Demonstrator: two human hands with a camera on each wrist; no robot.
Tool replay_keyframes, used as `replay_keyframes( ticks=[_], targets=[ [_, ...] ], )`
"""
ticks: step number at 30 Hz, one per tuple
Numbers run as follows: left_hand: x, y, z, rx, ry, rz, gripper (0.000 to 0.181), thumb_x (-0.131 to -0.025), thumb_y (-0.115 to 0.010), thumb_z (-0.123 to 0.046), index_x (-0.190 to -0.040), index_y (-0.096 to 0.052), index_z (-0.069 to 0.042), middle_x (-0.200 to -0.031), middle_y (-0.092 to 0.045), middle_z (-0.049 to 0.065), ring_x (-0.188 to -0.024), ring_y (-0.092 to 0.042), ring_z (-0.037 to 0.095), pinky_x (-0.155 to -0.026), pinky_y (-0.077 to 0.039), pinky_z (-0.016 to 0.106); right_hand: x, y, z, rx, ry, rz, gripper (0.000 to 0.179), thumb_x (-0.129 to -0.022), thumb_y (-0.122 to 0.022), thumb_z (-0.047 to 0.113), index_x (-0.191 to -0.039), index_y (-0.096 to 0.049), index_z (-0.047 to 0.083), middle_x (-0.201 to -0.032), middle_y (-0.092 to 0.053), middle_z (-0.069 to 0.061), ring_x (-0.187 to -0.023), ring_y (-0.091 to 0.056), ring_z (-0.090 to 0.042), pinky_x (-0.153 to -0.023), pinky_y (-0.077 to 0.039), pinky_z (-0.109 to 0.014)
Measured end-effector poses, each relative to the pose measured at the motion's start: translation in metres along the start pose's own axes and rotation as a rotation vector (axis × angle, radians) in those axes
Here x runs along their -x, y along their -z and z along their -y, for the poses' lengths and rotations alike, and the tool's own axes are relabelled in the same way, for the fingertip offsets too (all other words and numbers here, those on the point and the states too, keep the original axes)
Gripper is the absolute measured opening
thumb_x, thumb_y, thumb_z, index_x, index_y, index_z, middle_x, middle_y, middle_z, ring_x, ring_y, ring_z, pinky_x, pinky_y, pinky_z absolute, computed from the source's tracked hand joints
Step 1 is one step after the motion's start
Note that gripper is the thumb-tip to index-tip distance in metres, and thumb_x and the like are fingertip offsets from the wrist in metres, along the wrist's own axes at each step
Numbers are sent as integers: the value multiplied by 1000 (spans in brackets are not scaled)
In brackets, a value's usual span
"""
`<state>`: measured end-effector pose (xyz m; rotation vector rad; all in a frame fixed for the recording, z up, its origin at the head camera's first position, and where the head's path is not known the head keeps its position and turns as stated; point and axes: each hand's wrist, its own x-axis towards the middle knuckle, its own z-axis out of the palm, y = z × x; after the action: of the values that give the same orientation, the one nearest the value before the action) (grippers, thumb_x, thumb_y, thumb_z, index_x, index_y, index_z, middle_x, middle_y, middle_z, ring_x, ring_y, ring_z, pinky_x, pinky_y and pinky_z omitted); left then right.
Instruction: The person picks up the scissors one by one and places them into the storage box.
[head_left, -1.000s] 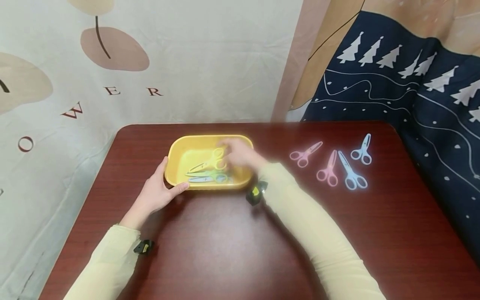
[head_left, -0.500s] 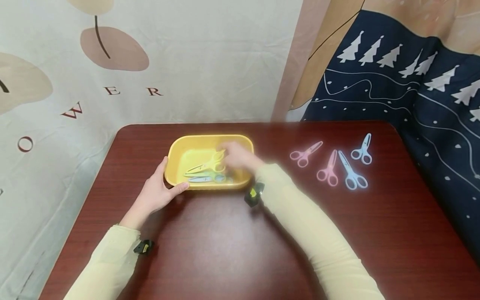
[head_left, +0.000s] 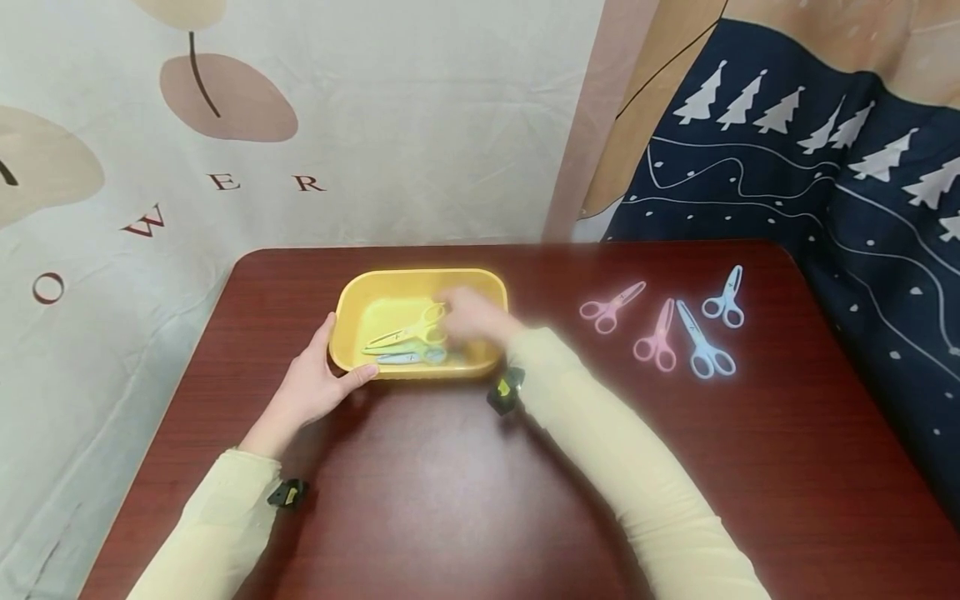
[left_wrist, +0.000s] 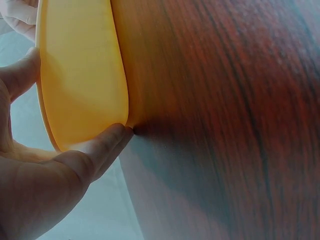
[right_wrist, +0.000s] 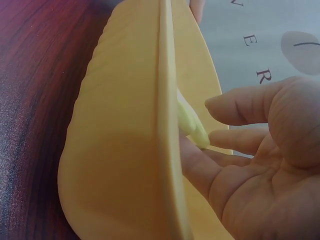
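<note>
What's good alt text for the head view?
A person's left grip holds one end of a yellow tub; the right grip reaches inside beside yellow, green and blue scissors. Right of it, two pink and two blue pairs lie on a reddish table.

Head view forward-down; wrist views close, sharing tub [right_wrist: 117,110]

Pale yellow long sleeves [head_left: 622,442], black-and-yellow wrist devices [head_left: 287,493]
</note>
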<state>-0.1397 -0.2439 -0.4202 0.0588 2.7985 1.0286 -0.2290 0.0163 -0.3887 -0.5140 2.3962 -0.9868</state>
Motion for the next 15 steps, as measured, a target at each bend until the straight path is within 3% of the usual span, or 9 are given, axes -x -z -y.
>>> replay_keyframes(
  ticks=[8, 12, 15],
  targets=[
    [-1, -1, 2, 2, -5, -1, 114, -91, -78, -41, -163, -3, 5, -166, -18, 33, -149, -29, 52, -117, -28, 65, 1, 1, -2, 44, 13, -3, 68, -88, -60, -2, -155, -45, 3, -145, -59, -19, -97, -67, -23, -104, -51, -37],
    [-1, -1, 2, 3, -4, 3, 114, -91, -78, -42, -163, -3, 5, -166, -18, 32, -149, -28, 51, -117, -28, 65, 1, 1, -2, 15, 12, -2, 57, -95, -59, 1, -150, -50, 0, -145, -59, -19, -86, -72, -25, -100, -53, -36],
    [0, -1, 1, 2, -1, 6, 115, -91, -78, -42, -163, -2, 5, -166, -17, 32, -150, -27, 51, -118, -27, 65, 2, 2, -3, -4, 14, -5, 51, -98, -60, 3, -149, -51, 0, -144, -60, -19, -86, -74, -24, -95, -55, -34]
  ],
)
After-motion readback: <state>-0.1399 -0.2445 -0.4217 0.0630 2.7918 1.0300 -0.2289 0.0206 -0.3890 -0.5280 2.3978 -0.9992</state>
